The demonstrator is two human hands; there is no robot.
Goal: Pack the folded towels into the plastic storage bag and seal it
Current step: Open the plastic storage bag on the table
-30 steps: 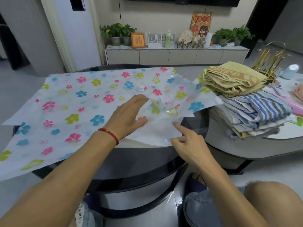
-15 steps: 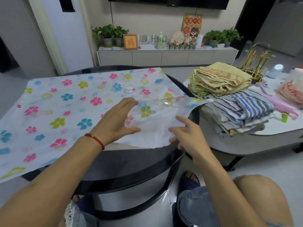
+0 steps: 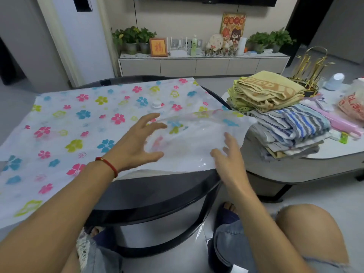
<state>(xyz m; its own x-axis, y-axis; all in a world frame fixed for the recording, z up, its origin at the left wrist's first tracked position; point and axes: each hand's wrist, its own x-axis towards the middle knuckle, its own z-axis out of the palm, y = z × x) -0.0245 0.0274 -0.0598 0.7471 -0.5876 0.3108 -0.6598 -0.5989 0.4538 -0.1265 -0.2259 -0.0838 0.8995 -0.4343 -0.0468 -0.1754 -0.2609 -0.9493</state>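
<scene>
Both forearms reach from the lower frame toward centre: the left hand (image 3: 137,146), a red cord at its wrist, spreads its fingers wide, while the right hand (image 3: 229,160), just right of it, also fans out, palm down.

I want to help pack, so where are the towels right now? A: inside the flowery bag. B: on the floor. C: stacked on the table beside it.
C: the folded towels sit in a pile on the light table, to the right of the flowery bag, none inside it yet.
</scene>
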